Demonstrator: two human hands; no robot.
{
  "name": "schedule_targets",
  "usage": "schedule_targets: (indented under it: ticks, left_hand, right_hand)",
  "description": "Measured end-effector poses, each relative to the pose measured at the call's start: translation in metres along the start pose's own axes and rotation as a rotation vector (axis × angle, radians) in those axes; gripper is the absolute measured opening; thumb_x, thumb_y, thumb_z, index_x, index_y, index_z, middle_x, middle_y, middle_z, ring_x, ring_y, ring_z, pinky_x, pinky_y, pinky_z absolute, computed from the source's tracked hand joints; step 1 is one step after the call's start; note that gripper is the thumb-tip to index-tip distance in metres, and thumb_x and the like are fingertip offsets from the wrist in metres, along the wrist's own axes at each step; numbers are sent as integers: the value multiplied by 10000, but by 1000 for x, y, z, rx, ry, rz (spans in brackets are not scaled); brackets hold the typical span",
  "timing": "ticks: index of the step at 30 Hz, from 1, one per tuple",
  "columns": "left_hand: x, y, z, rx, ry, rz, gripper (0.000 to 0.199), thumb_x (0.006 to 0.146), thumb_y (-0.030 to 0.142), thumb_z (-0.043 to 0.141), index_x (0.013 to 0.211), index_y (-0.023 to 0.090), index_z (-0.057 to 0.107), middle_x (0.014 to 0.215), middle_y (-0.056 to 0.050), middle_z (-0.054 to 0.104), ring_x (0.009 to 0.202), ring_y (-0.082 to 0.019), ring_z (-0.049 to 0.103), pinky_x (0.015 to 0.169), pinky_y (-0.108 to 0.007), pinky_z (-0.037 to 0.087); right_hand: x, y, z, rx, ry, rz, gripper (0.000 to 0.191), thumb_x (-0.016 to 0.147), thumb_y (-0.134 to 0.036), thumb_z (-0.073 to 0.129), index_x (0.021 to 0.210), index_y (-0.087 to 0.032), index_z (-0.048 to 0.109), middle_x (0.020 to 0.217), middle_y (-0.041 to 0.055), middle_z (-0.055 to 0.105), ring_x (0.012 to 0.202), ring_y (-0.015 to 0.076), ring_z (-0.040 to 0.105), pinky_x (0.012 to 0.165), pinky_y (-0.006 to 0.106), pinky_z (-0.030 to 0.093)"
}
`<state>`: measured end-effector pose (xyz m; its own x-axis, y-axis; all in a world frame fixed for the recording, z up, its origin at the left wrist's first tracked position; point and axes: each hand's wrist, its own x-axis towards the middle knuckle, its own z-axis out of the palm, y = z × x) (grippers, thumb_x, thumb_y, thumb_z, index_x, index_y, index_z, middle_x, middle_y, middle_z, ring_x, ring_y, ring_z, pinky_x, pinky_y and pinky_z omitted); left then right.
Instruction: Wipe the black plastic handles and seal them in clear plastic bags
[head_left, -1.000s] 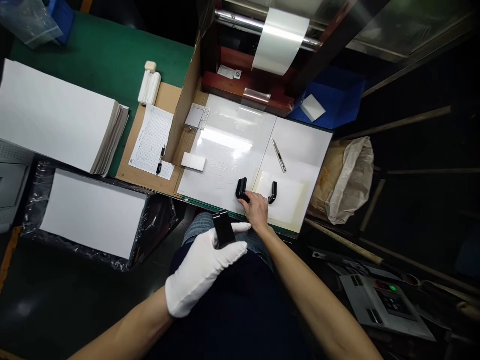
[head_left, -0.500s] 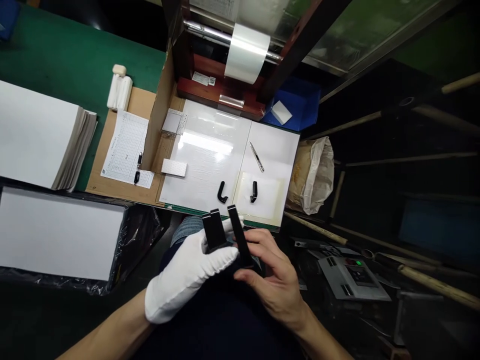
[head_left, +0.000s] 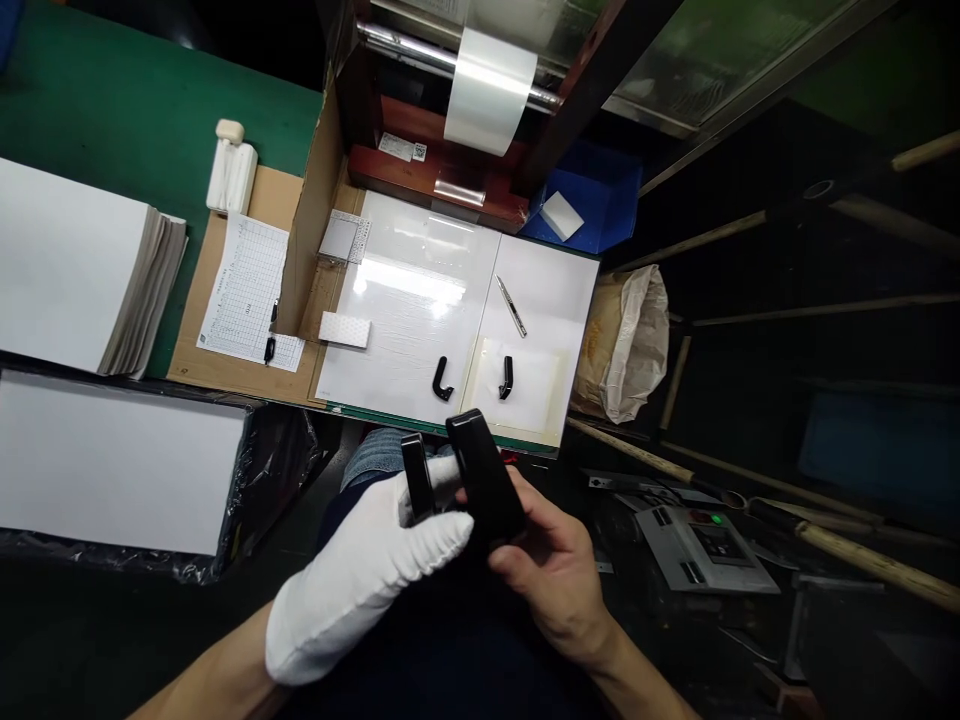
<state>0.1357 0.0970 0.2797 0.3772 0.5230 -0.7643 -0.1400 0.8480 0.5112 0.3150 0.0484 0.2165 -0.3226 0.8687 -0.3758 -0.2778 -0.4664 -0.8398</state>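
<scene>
Two hands are holding black plastic parts just off the front edge of a glossy white work board point(head_left: 547, 290), above the person's lap. The left hand point(head_left: 360, 575), in a white cotton glove, is closed around a narrow black part point(head_left: 417, 478), with its upper end showing above the fingers. The bare right hand point(head_left: 559, 570) is gripping a wider black block point(head_left: 484, 475) between thumb and bent fingers. The block is leaning toward the narrow part, though the view does not settle whether they are touching.

As things stand, two black J-shaped hooks are already lying on the board, while the two held parts are not. One hook point(head_left: 442, 378) is resting on the bare surface, and the other point(head_left: 506, 377) is sitting on a cream paper square point(head_left: 517, 385). A utility knife point(head_left: 511, 306) is lying just above that square, and a white foam pad point(head_left: 344, 329) is resting toward the board's left side.

Further left, a ruled tally sheet point(head_left: 244, 285) and a black pen point(head_left: 270, 335) are lying on brown cardboard, beside a thick stack of white sheets point(head_left: 67, 260). Above the board, a roll of clear film point(head_left: 491, 90) is hanging over a wooden frame.
</scene>
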Motion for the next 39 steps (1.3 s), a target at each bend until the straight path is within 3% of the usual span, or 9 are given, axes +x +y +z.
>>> schedule_targets:
  ticks: [4, 9, 18, 26, 35, 39]
  left_hand:
    - [-2, -3, -1, -99, 34, -45, 458, 901, 360, 717, 1337, 245, 641, 1389, -67, 647, 1324, -313, 555, 1128, -423, 453]
    - [-3, -5, 0, -183, 45, -75, 333, 931, 326, 679, 1259, 269, 685, 1391, -62, 643, 1301, -296, 582, 1055, -405, 544]
    - [2, -1, -1, -152, 69, -77, 371, 932, 402, 665, 1261, 233, 681, 1411, -98, 622, 1249, -290, 623, 1022, -358, 572]
    - [9, 1, 0, -143, 74, -91, 373, 921, 420, 676, 1241, 229, 692, 1401, -103, 630, 1203, -284, 653, 1014, -356, 571]
    - [11, -2, 4, -147, 92, -108, 395, 923, 443, 665, 1249, 221, 675, 1370, -97, 651, 1201, -314, 649, 1068, -457, 537]
    - [12, -1, 7, -137, 109, -122, 404, 907, 453, 682, 1237, 220, 683, 1370, -99, 652, 1235, -327, 624, 1062, -451, 540]
  right_hand:
    - [-6, -3, 3, 445, 76, 220, 321, 883, -552, 703, 1046, -279, 749, 1054, 27, 705, 961, 176, 607, 858, 279, 486]
    - [-10, 0, 7, 704, 198, 273, 340, 881, -588, 684, 988, -270, 737, 1055, 25, 699, 981, 174, 608, 932, 304, 501]
    - [-6, 5, 6, 610, 222, 182, 342, 860, -590, 691, 977, -269, 719, 1016, 72, 700, 925, 242, 643, 863, 411, 556]
    - [-3, 4, 4, 616, 243, 202, 354, 856, -608, 687, 972, -274, 709, 1004, 68, 702, 898, 237, 653, 844, 414, 572]
    - [-2, 1, 4, 637, 256, 209, 358, 845, -596, 713, 974, -262, 720, 1017, 73, 717, 920, 241, 662, 870, 416, 565]
    - [-5, 0, 3, 630, 260, 208, 362, 838, -595, 719, 978, -261, 728, 1028, 74, 722, 939, 241, 664, 900, 412, 559]
